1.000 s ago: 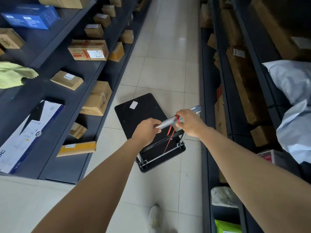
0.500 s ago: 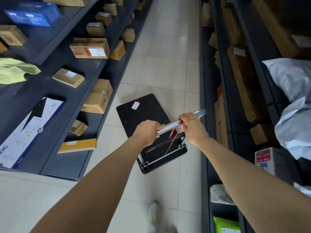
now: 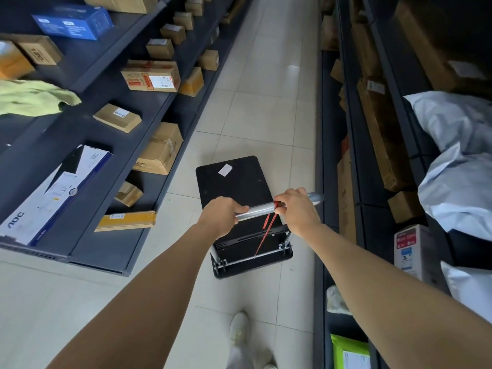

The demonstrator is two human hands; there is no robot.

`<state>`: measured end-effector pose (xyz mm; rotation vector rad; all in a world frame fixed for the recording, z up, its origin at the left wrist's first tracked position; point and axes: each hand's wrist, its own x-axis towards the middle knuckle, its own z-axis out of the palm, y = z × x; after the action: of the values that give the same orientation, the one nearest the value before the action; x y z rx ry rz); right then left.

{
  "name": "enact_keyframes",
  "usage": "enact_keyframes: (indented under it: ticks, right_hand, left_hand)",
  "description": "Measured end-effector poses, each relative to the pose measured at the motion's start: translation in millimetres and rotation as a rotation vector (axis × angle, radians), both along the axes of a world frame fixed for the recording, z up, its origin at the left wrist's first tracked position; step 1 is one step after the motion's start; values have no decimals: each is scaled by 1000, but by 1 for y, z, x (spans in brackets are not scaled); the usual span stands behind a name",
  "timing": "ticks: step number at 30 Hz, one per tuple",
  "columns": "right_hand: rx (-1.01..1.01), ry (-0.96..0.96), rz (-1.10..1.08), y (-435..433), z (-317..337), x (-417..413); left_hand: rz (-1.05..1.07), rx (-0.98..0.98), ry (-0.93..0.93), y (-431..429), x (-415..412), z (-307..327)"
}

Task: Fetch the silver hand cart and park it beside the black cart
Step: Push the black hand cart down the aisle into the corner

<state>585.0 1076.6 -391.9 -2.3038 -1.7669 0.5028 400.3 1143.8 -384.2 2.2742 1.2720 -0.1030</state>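
As the left hand [image 3: 225,215] and right hand [image 3: 296,211] stay closed round its handle [image 3: 257,210], the cart [image 3: 231,182] stands slightly farther along the floor [image 3: 266,115] than before, right of the left shelf [image 3: 80,129]. No black cart is visible; fetching is judged under way, parking pending.

A pale tiled floor [image 3: 266,107] bears a silver-handled, black-decked hand cart [image 3: 231,187]. Beside it, the dark grey metal left shelf rack [image 3: 53,137] holds brown cardboard boxes [image 3: 150,75], a blue box [image 3: 73,22] and a yellow-green cloth [image 3: 34,97].
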Motion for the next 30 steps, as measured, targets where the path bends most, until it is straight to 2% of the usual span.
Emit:
enact_keyframes:
  ticks: [15,20,30]
  right_hand:
    - [-38,34,-9,-45,-5,-24]
    - [-77,-105,139,-54,0,-28]
    - [-117,-192,169,-47,4,-39]
  left_hand:
    - [151,18,-14,-47,-24,-11]
    - [187,16,-14,-54,-31,-10]
    - [231,86,30,-60,-45,-15]
